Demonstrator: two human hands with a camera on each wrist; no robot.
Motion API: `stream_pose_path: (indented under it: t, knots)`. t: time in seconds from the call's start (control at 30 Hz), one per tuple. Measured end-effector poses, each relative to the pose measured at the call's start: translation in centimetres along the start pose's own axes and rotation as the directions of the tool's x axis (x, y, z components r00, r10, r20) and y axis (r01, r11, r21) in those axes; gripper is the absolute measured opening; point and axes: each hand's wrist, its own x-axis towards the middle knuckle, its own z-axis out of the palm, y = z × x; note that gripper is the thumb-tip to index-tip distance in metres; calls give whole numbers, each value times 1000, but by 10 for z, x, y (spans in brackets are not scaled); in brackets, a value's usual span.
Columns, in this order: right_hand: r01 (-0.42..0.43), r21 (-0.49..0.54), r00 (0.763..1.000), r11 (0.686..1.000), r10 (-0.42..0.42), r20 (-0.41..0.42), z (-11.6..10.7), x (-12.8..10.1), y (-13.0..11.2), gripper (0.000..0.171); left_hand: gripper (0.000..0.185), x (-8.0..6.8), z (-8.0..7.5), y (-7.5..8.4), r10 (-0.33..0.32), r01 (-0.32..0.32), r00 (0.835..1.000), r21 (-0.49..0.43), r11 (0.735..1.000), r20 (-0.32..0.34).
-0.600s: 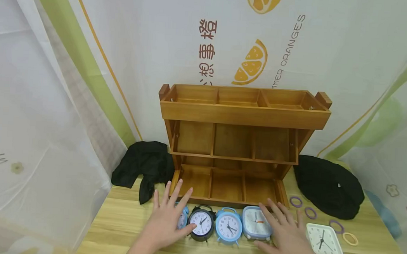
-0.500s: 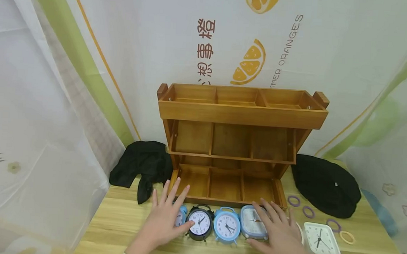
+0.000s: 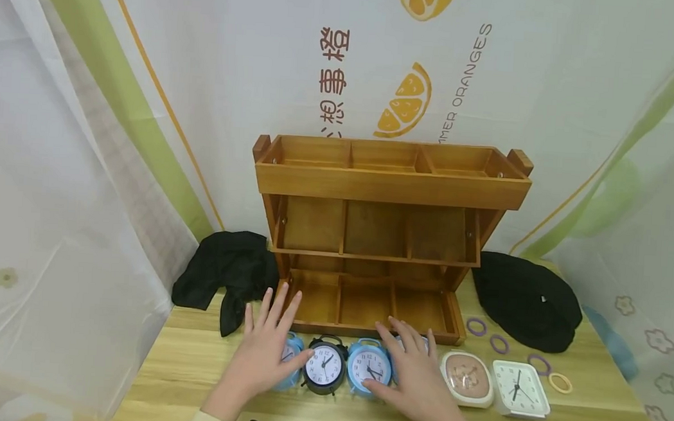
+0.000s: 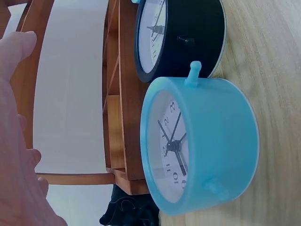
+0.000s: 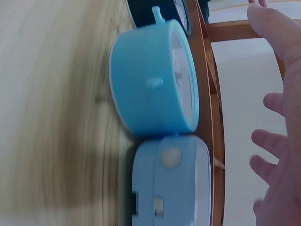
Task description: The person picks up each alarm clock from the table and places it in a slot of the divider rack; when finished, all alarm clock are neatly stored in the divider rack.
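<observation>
A row of alarm clocks lies face up on the table before the wooden shelf. My left hand (image 3: 261,354), fingers spread and holding nothing, is over the left light-blue round clock (image 4: 202,141), covering part of it in the head view. Beside that clock is a black round clock (image 3: 325,366). My right hand (image 3: 416,379), also spread and holding nothing, overlaps a second light-blue round clock (image 3: 367,367) and largely hides a pale-blue square clock (image 5: 174,183). To its right lie a white clock with a pinkish-brown face (image 3: 467,378) and a white square clock (image 3: 522,389).
The three-tier wooden shelf (image 3: 387,188) with divided compartments stands behind the clocks. Black cloth (image 3: 232,265) lies to its left and a black cap-like item (image 3: 528,299) to its right. Purple rings (image 3: 477,319) and a cream ring (image 3: 561,377) lie at the right.
My right hand has moved left along the row, uncovering the clock with the pinkish-brown face and covering the pale-blue square one. The left hand stays near the left clock. The head view has shifted slightly.
</observation>
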Motion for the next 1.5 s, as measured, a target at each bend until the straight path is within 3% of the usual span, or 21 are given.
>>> stream_pose_path:
  t: [0.2, 0.53, 0.77, 1.03, 1.3, 1.5]
  knots:
    - [46, 91, 999, 995, -47, 4, 6, 11, -11, 106, 109, 2, -3, -3, -22, 21, 1000, -102, 995, -6]
    - [96, 48, 993, 994, -99, 57, 20, 30, -32, 110, 108, 15, -15, -20, -71, 48, 995, -301, 953, -63]
    - [114, 34, 990, 993, -117, 80, 32, 41, -53, 107, 109, 37, -31, -30, -137, 95, 988, -412, 906, -75]
    - [96, 67, 985, 993, -105, 135, 48, 42, -73, 104, 116, 70, -41, -24, -166, 137, 986, -466, 874, -23]
    - [127, 69, 983, 990, -135, 123, 61, 51, -94, 99, 118, 98, -48, -29, -217, 161, 976, -574, 802, -30]
    - [131, 56, 983, 990, -137, 121, 74, 55, -103, 101, 116, 115, -48, -27, -252, 154, 965, -623, 767, -72]
